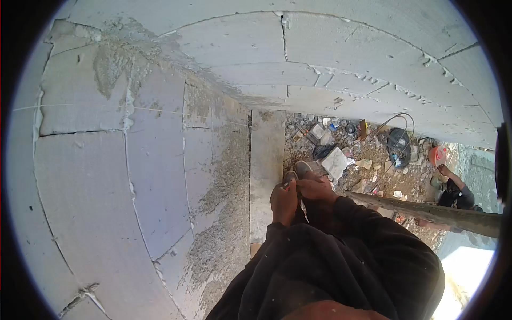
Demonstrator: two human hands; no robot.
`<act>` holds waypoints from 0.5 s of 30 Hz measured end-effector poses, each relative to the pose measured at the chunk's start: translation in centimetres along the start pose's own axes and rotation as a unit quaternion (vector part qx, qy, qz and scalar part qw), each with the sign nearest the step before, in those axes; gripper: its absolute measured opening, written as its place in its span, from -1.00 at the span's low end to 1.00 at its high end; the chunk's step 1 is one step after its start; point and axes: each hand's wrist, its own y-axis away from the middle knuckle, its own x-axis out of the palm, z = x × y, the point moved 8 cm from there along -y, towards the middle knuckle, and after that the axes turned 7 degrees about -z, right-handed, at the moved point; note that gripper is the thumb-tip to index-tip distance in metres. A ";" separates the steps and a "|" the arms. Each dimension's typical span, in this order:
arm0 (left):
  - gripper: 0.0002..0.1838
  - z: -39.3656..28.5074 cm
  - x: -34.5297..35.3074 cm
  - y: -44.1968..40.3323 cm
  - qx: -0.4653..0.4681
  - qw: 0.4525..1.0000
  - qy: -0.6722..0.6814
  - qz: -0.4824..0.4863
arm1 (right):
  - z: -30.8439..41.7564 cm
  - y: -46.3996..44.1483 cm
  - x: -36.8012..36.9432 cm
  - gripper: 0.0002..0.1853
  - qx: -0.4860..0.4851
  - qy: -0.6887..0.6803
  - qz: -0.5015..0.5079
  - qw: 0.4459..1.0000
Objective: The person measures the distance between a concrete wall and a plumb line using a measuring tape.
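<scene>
Close together in front of my body, both hands sit low in the head view. My left hand [284, 204] is closed, its fingers curled around something small with a bit of red showing at the top; I cannot make out what it is. The fingers of my right hand [317, 190] reach across and meet the left hand's fingertips, pinched together. What they grip is hidden. Just beyond the hands my shoes [304, 168] show below me. A pale plank or ledge [266, 160] runs along the wall on the left.
A block wall [154, 181] with rough mortar joints stands at left, crossed by a thin string [154, 109]. Another block wall [352, 50] closes the far side. Below lie rubble and a black bucket [399, 143]. A pole [426, 209] extends right, near another person [458, 194] reaching to a red bowl [438, 155].
</scene>
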 end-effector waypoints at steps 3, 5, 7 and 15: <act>-0.17 5.0 0.9 1.3 -0.096 0.979 0.163 -0.072 | 9.5 3.4 -6.5 -0.57 -0.004 -0.066 0.006 0.998; -0.19 1.7 -3.3 3.5 -0.121 0.962 0.243 -0.042 | 13.4 5.1 -7.9 -0.52 -0.063 -0.079 0.046 0.994; -0.28 1.3 -3.8 5.5 -0.129 0.889 0.434 0.066 | 14.0 7.0 -7.1 -0.43 -0.008 -0.237 0.087 0.968; -0.37 -8.6 -13.3 16.0 0.020 0.885 0.325 0.332 | 18.1 10.6 -10.2 -0.25 0.113 -0.591 0.092 0.793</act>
